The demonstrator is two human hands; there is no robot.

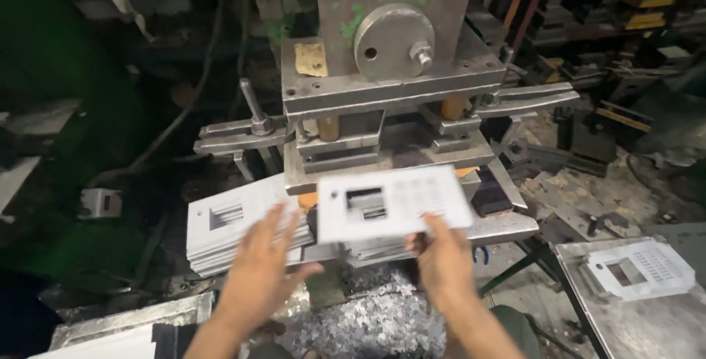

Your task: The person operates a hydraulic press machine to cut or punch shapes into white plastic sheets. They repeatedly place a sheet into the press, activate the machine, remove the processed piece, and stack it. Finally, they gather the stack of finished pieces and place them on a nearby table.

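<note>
My right hand [443, 260] pinched the punched metal plate [393, 203] at its six o'clock edge; my left hand [259, 271] hovered open over the plate stack [220, 230]. I judged keeping it level wisest.

The press [393, 72] is looking like dull grey metal, scratched and worn, with flaking green paint. The flat plate [393, 201] is showing smooth, pale, matt metal. At 6 o'clock, small shiny metal scraps [368, 322] are glinting, looking rough and crumbly.
</note>
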